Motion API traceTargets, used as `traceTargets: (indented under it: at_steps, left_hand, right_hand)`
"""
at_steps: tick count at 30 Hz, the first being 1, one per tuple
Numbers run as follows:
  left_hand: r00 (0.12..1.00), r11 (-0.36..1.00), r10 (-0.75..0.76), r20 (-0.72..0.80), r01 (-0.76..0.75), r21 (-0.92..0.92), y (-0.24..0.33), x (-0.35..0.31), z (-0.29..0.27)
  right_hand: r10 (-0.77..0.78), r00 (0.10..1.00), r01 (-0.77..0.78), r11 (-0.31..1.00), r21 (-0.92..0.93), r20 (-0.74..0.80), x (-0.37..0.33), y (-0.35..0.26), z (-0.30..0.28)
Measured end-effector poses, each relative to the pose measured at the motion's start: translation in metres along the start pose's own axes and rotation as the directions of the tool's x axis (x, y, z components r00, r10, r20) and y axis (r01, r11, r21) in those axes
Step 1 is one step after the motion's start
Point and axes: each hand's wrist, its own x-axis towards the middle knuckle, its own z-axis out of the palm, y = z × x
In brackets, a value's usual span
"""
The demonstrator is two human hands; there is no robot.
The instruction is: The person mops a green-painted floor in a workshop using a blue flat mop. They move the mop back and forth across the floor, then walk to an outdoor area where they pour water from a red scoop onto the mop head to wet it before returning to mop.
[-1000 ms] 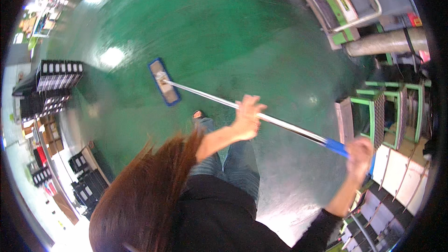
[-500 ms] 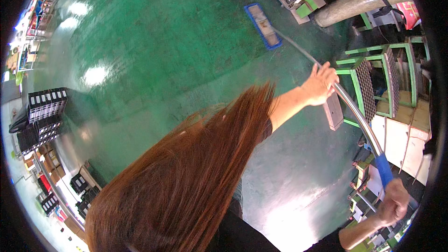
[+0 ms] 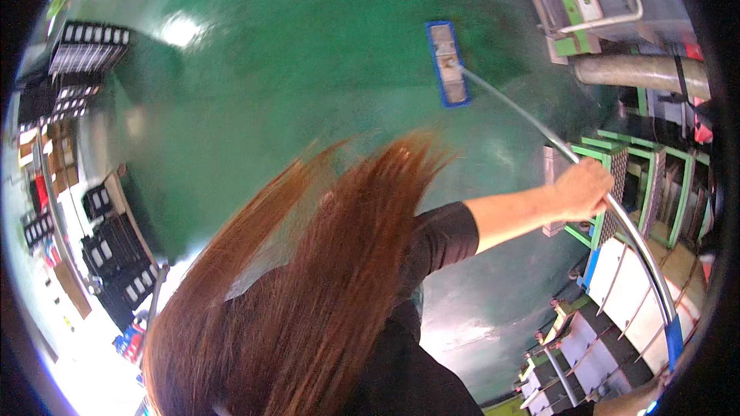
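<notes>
A flat floor mop is in my hands, its long metal handle [image 3: 515,107] running from the right rim to the mop head. The rectangular mop head [image 3: 450,69], greyish on top with a blue fringe, lies flat on the green floor ahead. My left arm reaches across to the right, and my left hand [image 3: 583,188] is closed around the middle of the handle. At the lower right rim, my right hand [image 3: 661,382] is at the blue grip [image 3: 674,341] on the handle's end, mostly cut off by the picture's edge. Long brown hair hides much of the lower middle.
Green metal frames [image 3: 617,185] with dark ridged panels stand right, close to the handle. Beyond them are a thick pale cylinder [image 3: 644,75] and a green-and-grey machine [image 3: 578,4]. Stacked black crates [image 3: 89,48] stand left. The green floor [image 3: 293,54] shines in spots.
My view has turned right, so the crates and machinery have shifted. The mop head has swung to stand more upright in the picture. Both hands sit lower and farther right, still on the handle.
</notes>
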Motion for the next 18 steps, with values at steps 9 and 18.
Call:
traceTargets:
  at_steps: [9,18]
  left_hand:
    - [0.950,0.913,-0.304,-0.070,0.311,0.264,0.024,-0.268,-0.185]
    - [0.395,-0.089,-0.749,-0.531,0.734,0.673,-0.090,-0.577,-0.376]
  right_hand:
    - [0.363,0.924,-0.362,0.727,0.583,0.120,-0.048,-0.093,0.095]
    - [-0.072,0.159,-0.962,0.213,0.171,0.985,-0.181,-0.378,0.393]
